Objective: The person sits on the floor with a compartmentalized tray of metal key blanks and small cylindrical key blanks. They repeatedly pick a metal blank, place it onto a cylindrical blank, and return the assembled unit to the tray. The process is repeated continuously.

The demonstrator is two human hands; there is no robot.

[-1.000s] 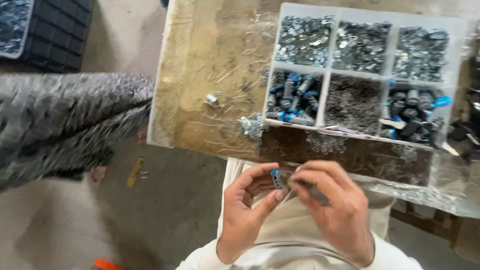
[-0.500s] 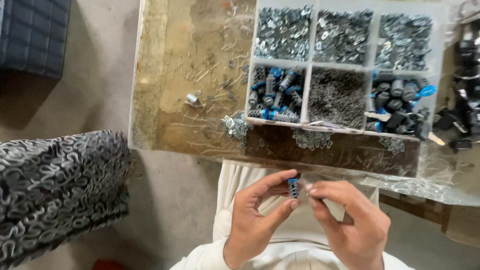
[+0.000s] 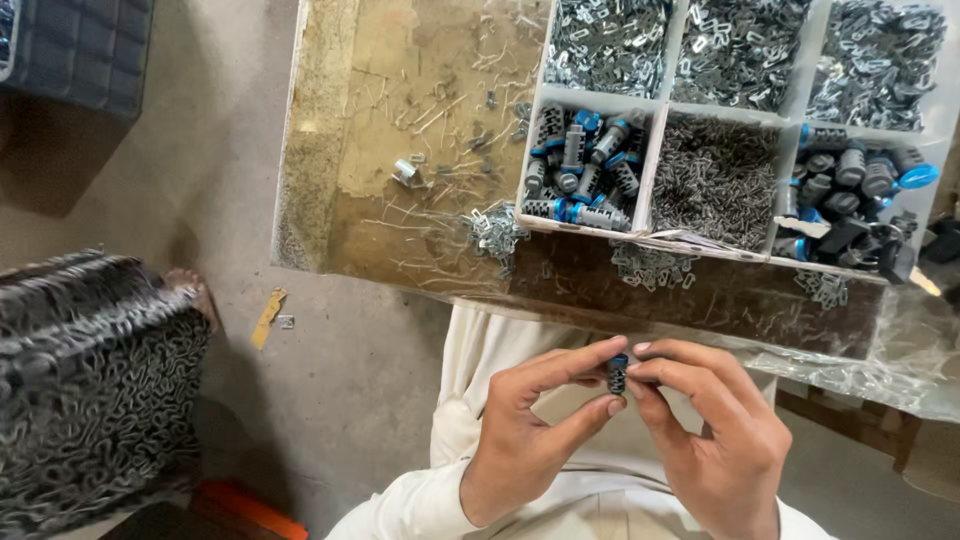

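My left hand [image 3: 535, 420] and my right hand [image 3: 715, 430] meet over my lap, below the table's front edge. Between their fingertips they pinch a small ribbed grey cylinder with a blue end [image 3: 618, 373], held upright. The left thumb and forefinger clasp it from the left; the right fingertips press on it from the right. Straight ahead on the table sits a white divided tray [image 3: 648, 165]. Its compartments hold several similar grey and blue cylinders [image 3: 585, 165], fine wire springs [image 3: 715, 180] and small metal clips [image 3: 610, 40].
A worn wooden table [image 3: 400, 120] carries scattered wire bits, a loose metal piece [image 3: 405, 171] and clip piles at the tray's front. A container heaped with metal clips [image 3: 90, 390] stands at left on the concrete floor. A dark crate [image 3: 75, 45] sits at top left.
The hands shifted right and turned the cylinder upright between the fingertips. The view moved, so table and tray now sit higher and further right in frame.
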